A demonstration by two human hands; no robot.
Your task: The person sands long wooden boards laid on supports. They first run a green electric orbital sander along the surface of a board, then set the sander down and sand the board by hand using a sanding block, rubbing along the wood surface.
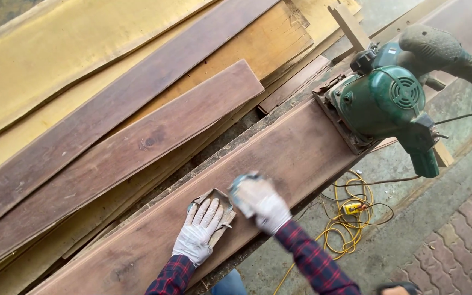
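Two gloved hands work on a long brown plank [279, 158].
Left hand [199, 232] lies flat, fingers spread, pressing sandpaper [218, 201] onto it; right hand [261, 203] is blurred, grip unclear; green power planer [386, 104] rests at the far end.

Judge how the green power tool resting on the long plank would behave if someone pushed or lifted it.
The green power tool looks bulky with a metal base, so probably heavy. Its flat base sits on the plank, so it would likely slide, not roll. Its cord might snag.
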